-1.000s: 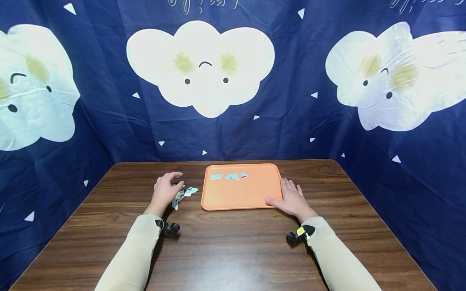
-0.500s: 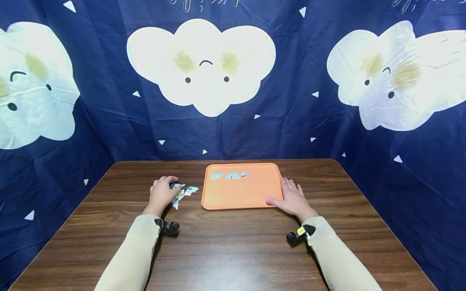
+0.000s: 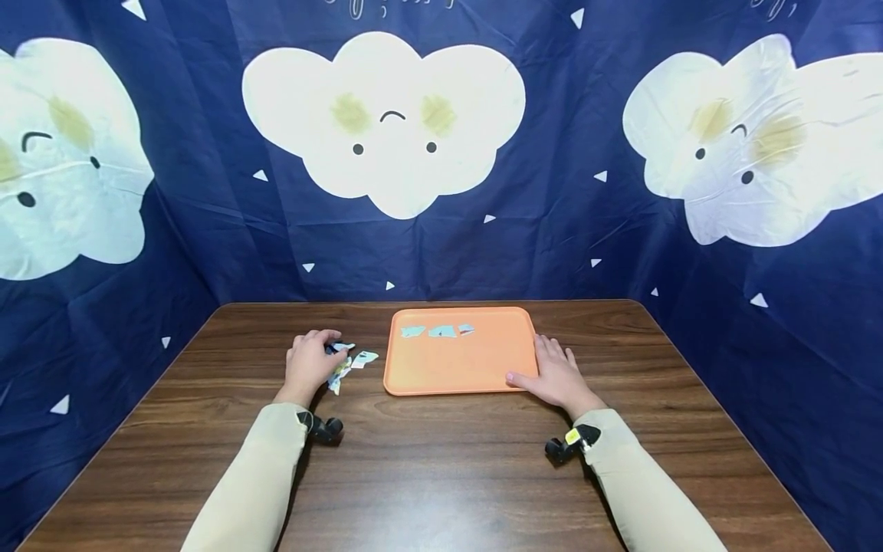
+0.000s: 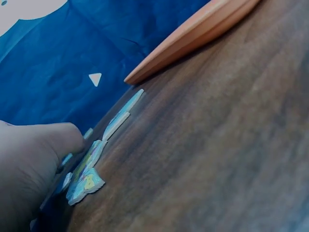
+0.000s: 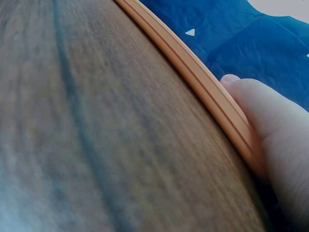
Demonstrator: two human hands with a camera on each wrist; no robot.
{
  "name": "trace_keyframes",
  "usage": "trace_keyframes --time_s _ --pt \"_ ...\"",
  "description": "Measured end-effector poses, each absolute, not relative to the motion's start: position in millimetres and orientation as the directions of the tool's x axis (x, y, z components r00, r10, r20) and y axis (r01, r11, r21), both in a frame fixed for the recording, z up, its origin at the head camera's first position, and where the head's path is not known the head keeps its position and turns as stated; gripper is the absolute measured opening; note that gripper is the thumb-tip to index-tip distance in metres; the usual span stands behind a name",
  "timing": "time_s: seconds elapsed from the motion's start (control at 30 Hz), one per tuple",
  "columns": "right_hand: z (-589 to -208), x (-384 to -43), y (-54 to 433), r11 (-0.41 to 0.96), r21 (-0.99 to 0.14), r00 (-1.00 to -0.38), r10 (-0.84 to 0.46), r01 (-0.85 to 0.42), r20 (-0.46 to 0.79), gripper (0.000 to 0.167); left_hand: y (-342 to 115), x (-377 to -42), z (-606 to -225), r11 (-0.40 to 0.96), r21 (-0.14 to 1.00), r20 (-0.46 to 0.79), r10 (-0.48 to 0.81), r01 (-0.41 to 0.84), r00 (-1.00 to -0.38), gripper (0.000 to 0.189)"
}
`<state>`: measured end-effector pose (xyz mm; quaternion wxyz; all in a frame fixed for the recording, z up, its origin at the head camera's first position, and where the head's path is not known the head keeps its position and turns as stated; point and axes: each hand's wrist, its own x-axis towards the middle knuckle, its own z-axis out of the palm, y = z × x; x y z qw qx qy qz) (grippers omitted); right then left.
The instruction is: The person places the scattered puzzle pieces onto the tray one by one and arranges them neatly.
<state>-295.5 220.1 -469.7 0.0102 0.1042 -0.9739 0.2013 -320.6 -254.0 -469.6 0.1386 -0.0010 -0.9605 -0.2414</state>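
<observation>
In the head view my left hand (image 3: 310, 366) is at a small cluster of flat, irregular puzzle pieces (image 3: 338, 376) with blue, yellow and white print. Its thumb and fingers stand apart, with a piece (image 3: 341, 347) showing between them. In the left wrist view the thumb (image 4: 63, 137) overlaps the far pieces, while nearer pieces (image 4: 87, 183) lie flat on the wood; the other fingers are hidden. My right hand (image 3: 557, 376) rests at the right front corner of the orange tray (image 3: 455, 372). Straight fingers lie along its side, and the thumb (image 5: 256, 96) reaches over the front rim.
Along the tray's back part lie three light-blue pieces (image 3: 442, 331) in a row. Another piece (image 3: 365, 358) sits between the cluster and the tray. The wooden table (image 3: 441, 475) ends at a dark blue curtain (image 3: 428, 261) with white clouds.
My left hand has lowered its fingers onto the far end of the cluster, and a piece there has come into sight between thumb and fingers. The right hand stays on the tray.
</observation>
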Motion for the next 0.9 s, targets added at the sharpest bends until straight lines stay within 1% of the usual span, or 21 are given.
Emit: trace_keyframes --time_s 0.3,0.6,0.9 --pt "-471.1 -295.8 219.8 0.893 -0.397 -0.977 -0.201 -0.214 0.075 0.119 -243.1 -320.3 -466.6 0.889 0.448 0.312 -0.05 0.1 -0.949 0.04" --pt "-473.4 -294.9 219.6 0.893 -0.394 -0.976 -0.202 -0.217 0.08 0.119 -224.4 -325.2 -460.4 0.879 0.464 0.303 -0.041 0.11 -0.952 0.03" --pt "-470.8 -295.7 219.9 0.894 -0.395 -0.977 -0.195 -0.212 0.085 0.117 -200.8 -334.6 -450.8 0.881 0.448 0.325 0.002 0.156 -0.946 0.027"
